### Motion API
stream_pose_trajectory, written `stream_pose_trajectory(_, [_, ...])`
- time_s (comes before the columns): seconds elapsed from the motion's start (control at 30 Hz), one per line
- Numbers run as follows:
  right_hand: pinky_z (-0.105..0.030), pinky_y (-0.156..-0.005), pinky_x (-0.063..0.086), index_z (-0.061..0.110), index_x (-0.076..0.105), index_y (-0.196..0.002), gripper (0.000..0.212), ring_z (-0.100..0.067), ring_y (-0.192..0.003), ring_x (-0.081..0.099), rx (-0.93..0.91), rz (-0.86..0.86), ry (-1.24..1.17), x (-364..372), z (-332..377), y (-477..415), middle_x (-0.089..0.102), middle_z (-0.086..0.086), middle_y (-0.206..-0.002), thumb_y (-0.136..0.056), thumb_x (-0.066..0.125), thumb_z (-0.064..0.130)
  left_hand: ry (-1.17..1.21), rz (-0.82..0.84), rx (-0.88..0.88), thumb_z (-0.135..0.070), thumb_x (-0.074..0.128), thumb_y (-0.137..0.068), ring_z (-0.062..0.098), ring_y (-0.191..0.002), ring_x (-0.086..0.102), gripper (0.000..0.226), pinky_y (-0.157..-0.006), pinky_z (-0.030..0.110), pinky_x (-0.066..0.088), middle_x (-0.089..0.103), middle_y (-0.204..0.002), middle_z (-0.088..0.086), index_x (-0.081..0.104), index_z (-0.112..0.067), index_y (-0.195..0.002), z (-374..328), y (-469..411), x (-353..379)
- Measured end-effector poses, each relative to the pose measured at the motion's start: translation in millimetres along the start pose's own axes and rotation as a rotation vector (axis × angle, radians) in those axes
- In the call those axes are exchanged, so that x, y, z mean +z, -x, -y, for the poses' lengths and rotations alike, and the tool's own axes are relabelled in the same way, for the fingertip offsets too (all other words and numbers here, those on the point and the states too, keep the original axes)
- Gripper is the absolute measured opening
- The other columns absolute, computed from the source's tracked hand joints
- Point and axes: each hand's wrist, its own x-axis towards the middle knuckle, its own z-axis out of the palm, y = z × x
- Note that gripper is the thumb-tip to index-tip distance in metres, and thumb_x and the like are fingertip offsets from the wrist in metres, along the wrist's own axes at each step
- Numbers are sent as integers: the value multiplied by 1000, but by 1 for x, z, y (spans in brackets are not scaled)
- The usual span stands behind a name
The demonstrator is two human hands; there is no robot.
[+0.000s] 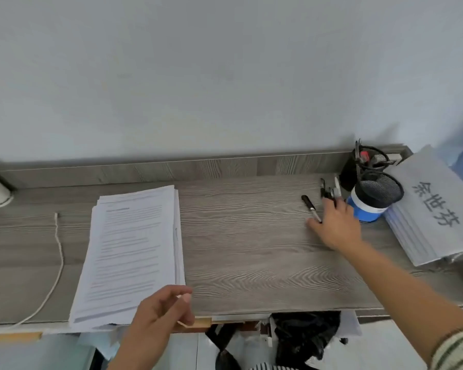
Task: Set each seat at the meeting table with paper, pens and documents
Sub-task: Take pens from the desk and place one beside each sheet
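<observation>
A thick stack of printed documents [134,249] lies on the left half of the grey wood desk [251,257]. My left hand [158,313] hovers at the stack's near right corner, fingers loosely curled, with nothing in it. My right hand [337,225] reaches toward the back right and pinches a black pen [308,205] between thumb and forefinger. Its fingertips touch a few more pens [329,189] lying beside a black mesh pen holder [382,190].
A blue-and-white tub [364,209] stands under the mesh holder, with a second mesh holder [369,158] behind it. A pile of white sheets with large characters [433,209] lies at the right edge. A white cord [59,249] trails at the left. The wall backs the desk.
</observation>
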Motion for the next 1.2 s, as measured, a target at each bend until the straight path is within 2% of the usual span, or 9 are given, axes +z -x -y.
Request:
stream_pose_trajectory(0.17, [-49,-98,40,7,40,-137,67,-45,-126,37,73,-10,-14,-11,15,-28,44,-27,-136,-85,64,42,-12,9,-22,-3,57,-92,21,-61,66,14,-60,33,52,69,-62,14,70,-7,-96,2,-7,-6])
stream_pose_trajectory(0.37, [-48,-100,40,3,38,-135,73,-47,-123,41,103,35,-58,-15,20,-43,40,-31,-135,-80,72,35,-14,19,-54,-3,57,-92,19,-60,65,14,-60,31,52,69,-63,16,70,-7,-95,3,-14,-9])
stream_pose_trajectory(0.43, [-46,-96,44,1,36,-135,72,-45,-119,46,110,49,-52,-16,20,-44,42,-30,-133,-81,71,35,-20,34,-54,-3,57,-92,19,-61,66,14,-58,28,52,70,-64,16,69,-8,-94,3,-19,-3])
stream_pose_trajectory(0.6, [-37,-73,46,2,46,-114,44,-39,-101,61,59,62,20,-14,21,-44,62,-21,-113,-86,64,31,-31,100,-52,-5,57,-92,16,-59,65,12,-56,25,51,69,-61,11,69,-8,-96,-3,-35,19])
stream_pose_trajectory(0.77, [-35,-64,47,10,52,-107,25,-32,-83,61,-133,62,-67,-12,20,-25,65,-13,-93,-88,57,25,-56,102,-1,-10,57,-94,13,-62,65,11,-65,30,53,69,-63,7,68,-11,-98,-17,-63,39])
stream_pose_trajectory(0.87, [-32,-54,40,16,51,-98,18,-22,-67,54,-292,81,-184,-14,30,-2,57,0,-75,-86,60,26,-45,30,49,-19,54,-96,17,-69,65,13,-69,34,53,68,-71,5,66,-20,-101,-35,-84,50])
stream_pose_trajectory(1.03, [-28,-60,34,20,56,-88,14,-23,-70,56,-624,0,-246,-15,59,35,60,1,-78,-81,66,28,-80,-17,146,-46,42,-97,18,-78,67,25,-68,34,54,64,-98,1,56,-33,-113,-65,-118,70])
stream_pose_trajectory(1.13, [-30,-62,40,14,61,-89,17,-25,-74,62,-710,2,-273,-7,76,42,67,-3,-83,-80,65,28,-174,49,253,-49,45,-94,17,-70,67,26,-56,22,45,64,-89,-1,57,-32,-110,-79,-123,83])
stream_pose_trajectory(1.2, [-29,-63,41,12,62,-87,17,-25,-73,63,-723,17,-322,4,84,41,68,-4,-82,-80,64,27,-257,70,309,-42,55,-93,9,-56,60,18,-52,22,43,64,-73,-4,64,-26,-90,-80,-126,91])
